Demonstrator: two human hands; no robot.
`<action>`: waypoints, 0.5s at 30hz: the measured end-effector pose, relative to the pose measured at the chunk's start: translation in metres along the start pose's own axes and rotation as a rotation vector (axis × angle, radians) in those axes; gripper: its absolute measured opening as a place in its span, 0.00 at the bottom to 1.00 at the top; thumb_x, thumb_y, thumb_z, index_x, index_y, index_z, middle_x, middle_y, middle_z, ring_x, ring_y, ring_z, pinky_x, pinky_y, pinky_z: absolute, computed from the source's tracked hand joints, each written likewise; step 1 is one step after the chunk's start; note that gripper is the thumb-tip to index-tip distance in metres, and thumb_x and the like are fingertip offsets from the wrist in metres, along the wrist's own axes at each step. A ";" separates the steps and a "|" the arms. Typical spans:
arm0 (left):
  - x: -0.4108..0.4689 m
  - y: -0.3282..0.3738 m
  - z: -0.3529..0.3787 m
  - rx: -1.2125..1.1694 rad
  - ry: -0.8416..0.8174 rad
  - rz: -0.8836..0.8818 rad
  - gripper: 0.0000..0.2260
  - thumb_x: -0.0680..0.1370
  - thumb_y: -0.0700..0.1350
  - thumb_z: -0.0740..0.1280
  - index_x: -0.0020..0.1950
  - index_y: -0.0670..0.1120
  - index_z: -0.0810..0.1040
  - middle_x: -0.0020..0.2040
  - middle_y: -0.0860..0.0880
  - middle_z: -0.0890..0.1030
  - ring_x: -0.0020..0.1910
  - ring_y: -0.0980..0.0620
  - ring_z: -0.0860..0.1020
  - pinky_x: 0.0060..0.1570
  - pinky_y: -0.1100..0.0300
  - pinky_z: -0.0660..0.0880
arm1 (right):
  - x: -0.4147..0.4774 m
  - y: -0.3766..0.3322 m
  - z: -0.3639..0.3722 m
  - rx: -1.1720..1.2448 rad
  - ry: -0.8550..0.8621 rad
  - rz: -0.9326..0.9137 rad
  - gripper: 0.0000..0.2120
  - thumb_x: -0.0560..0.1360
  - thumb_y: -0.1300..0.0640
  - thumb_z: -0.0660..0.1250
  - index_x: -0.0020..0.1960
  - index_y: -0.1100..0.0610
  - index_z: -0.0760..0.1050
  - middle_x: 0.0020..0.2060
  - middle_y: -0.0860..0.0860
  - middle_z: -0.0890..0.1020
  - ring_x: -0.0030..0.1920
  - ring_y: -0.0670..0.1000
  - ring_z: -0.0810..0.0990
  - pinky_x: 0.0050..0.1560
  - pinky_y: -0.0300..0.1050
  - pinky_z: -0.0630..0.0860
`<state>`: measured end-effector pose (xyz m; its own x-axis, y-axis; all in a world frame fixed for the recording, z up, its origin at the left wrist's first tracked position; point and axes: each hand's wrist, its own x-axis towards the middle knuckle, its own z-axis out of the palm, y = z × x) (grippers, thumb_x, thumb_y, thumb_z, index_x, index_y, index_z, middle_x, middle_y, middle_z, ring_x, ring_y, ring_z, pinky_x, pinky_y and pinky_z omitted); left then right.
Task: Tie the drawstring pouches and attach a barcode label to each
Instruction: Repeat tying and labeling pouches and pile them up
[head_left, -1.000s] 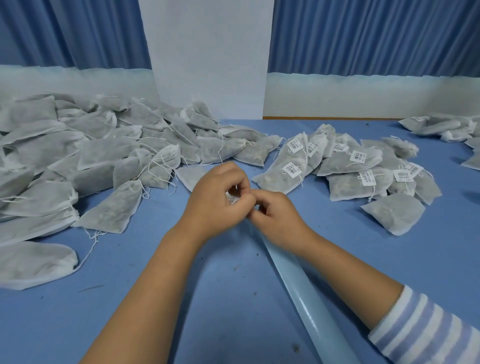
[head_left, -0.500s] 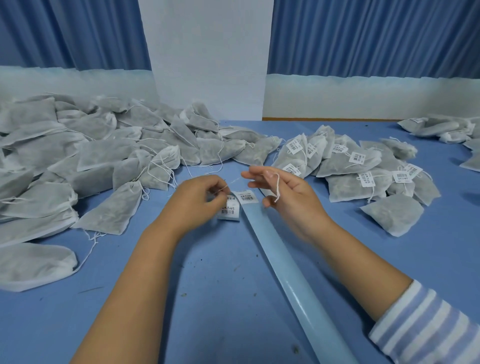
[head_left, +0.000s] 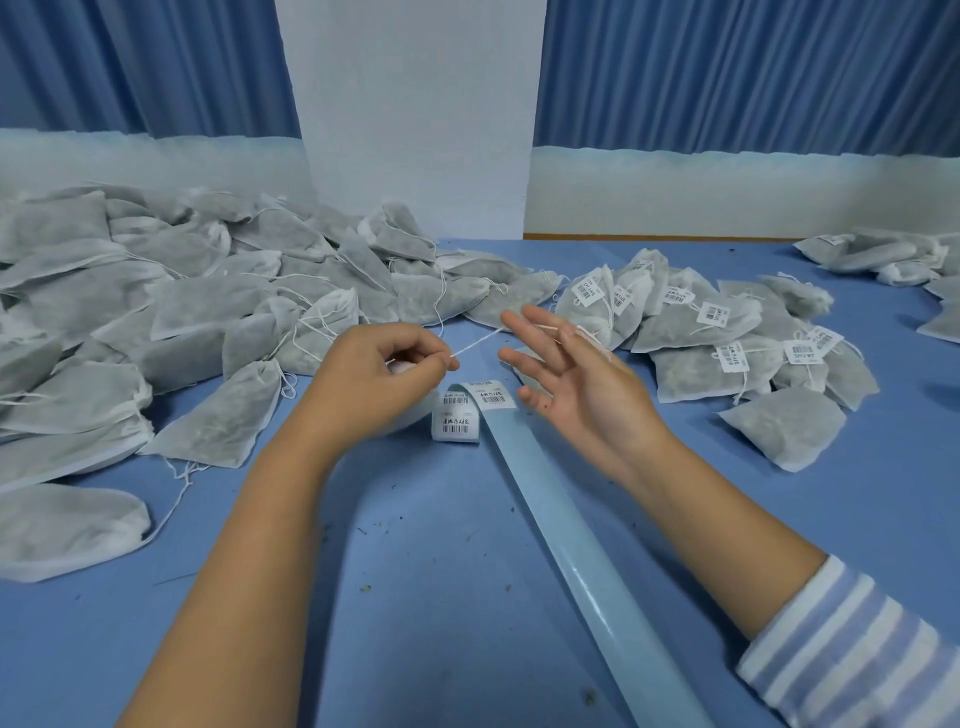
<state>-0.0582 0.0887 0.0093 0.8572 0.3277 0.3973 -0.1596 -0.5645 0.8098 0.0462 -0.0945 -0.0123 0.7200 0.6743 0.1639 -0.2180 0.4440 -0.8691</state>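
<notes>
Head view, near end first. What is in hand?

– Liner strip runs up the table to the barcode labels. Above it the left hand pinches a white drawstring; the right hand is spread, the string crossing its fingers. Its pouch is hidden.

Progress?

– Judged partway. This knot looks unfinished, its label not yet peeled. Beyond, labelled pouches lie right; a far bigger unlabelled heap lies left. Farthest right, another pile, labels too small to confirm.

Print on the barcode labels is too small to read.
</notes>
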 end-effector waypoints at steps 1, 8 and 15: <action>0.000 0.003 0.000 -0.031 -0.026 -0.004 0.12 0.76 0.35 0.69 0.38 0.50 0.84 0.31 0.55 0.81 0.33 0.60 0.75 0.36 0.72 0.70 | -0.001 0.000 0.001 -0.004 -0.015 0.012 0.15 0.84 0.52 0.54 0.69 0.51 0.70 0.63 0.49 0.81 0.59 0.52 0.81 0.44 0.42 0.79; -0.001 0.008 0.013 -0.051 -0.154 -0.010 0.11 0.78 0.38 0.68 0.39 0.50 0.84 0.29 0.58 0.78 0.31 0.62 0.73 0.35 0.73 0.68 | -0.008 0.000 0.006 -0.276 -0.113 -0.034 0.32 0.81 0.62 0.62 0.77 0.40 0.54 0.57 0.56 0.83 0.44 0.54 0.84 0.38 0.43 0.79; 0.000 0.005 0.017 0.004 -0.118 0.011 0.13 0.78 0.38 0.68 0.38 0.54 0.81 0.31 0.62 0.79 0.34 0.65 0.74 0.39 0.73 0.69 | -0.008 0.006 0.011 -0.552 -0.023 -0.033 0.08 0.78 0.66 0.66 0.56 0.58 0.78 0.32 0.52 0.82 0.30 0.47 0.79 0.34 0.38 0.78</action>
<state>-0.0503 0.0730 0.0062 0.9070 0.2299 0.3528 -0.1679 -0.5710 0.8036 0.0313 -0.0908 -0.0137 0.7044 0.6808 0.2005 0.1873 0.0941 -0.9778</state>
